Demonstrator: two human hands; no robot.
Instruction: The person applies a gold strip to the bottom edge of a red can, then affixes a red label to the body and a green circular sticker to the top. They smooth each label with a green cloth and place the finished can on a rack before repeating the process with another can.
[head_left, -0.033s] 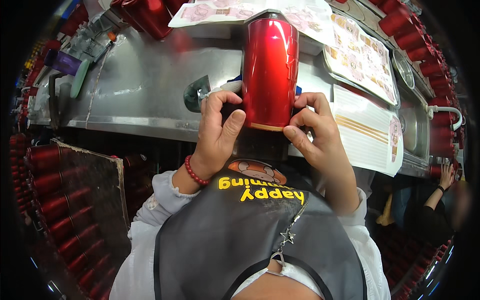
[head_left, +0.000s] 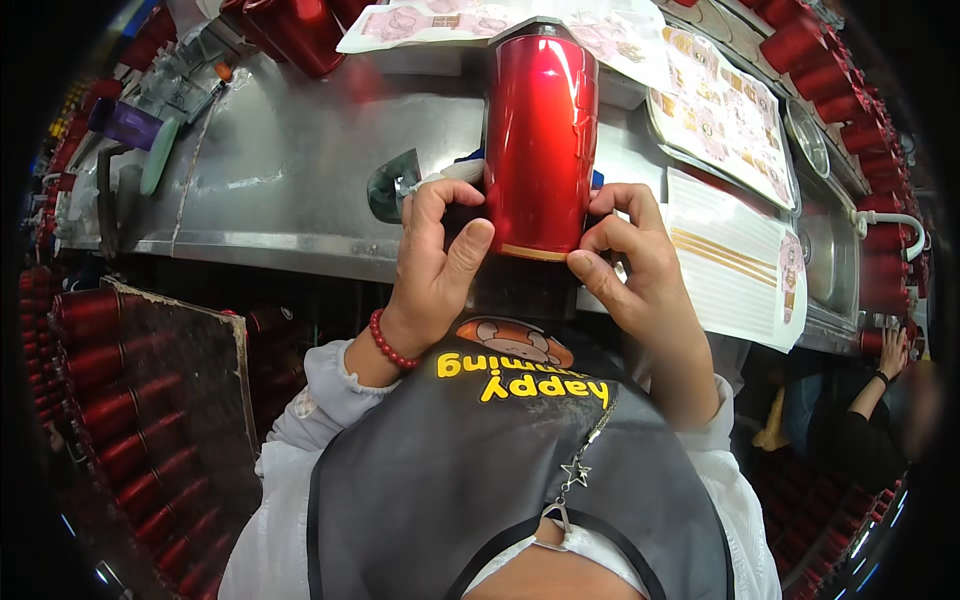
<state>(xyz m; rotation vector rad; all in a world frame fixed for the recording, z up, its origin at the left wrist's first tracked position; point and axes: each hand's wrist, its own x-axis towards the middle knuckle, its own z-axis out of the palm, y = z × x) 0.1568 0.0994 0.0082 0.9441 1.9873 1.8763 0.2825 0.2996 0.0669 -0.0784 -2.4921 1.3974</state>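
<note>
A glossy red cylinder point(head_left: 543, 140), with a dark far end, lies lengthwise in front of me above the metal counter. Along its near rim runs a narrow gold strip point(head_left: 533, 254). My left hand point(head_left: 440, 235) curls at the cylinder's left side, fingertips against it and thumb by the near edge. My right hand point(head_left: 630, 250) is closed at the near right corner, thumb and forefinger at the strip's right end. Just behind my left fingers is a white piece point(head_left: 462, 170), partly hidden; whether I hold it I cannot tell. Whatever supports the cylinder is mostly hidden.
On the right, a white sheet point(head_left: 715, 290) carries several gold strips point(head_left: 725, 255). Printed label sheets point(head_left: 720, 120) lie beyond. A dark tape dispenser point(head_left: 393, 188) sits left of the cylinder. Red cylinders point(head_left: 130, 400) are stacked at left; another person's hand point(head_left: 893, 350) shows far right.
</note>
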